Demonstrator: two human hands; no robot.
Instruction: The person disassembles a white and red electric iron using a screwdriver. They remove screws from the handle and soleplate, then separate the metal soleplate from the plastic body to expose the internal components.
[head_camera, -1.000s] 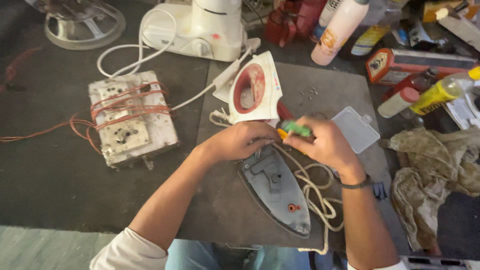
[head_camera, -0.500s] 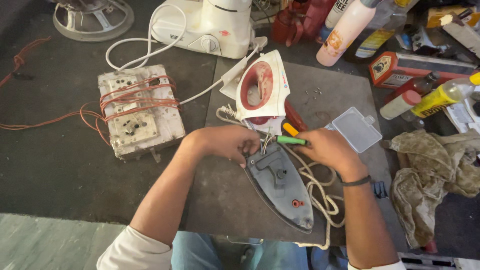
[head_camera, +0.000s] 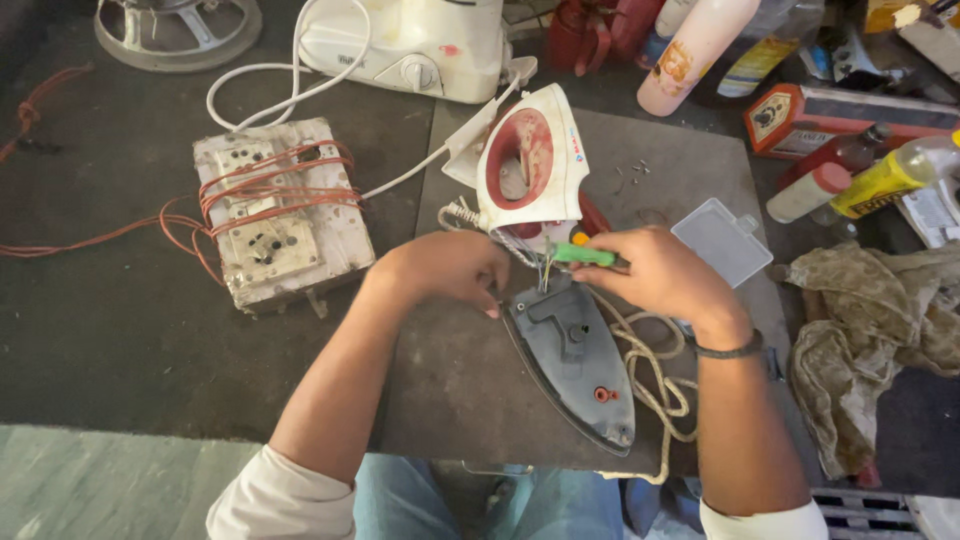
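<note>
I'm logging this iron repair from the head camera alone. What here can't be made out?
Head view:
- Screwdriver tip: hidden behind the wires at the iron soleplate.
- Right hand grip on the handle: fingers curl under, out of sight.
- Left hand fingertips: what they press is hidden.
- Loose screws on the mat: too small to count.

Green screwdriver handle (head_camera: 583, 255); grey iron soleplate (head_camera: 575, 360); white-red iron shell (head_camera: 527, 160).

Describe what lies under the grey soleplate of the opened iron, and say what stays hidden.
The grey soleplate lies on a dark mat. A pale cord loops out beside and beneath its right edge. The right hand, holding a green-handled tool, covers its rear, and the cord's run underneath is hidden.
</note>
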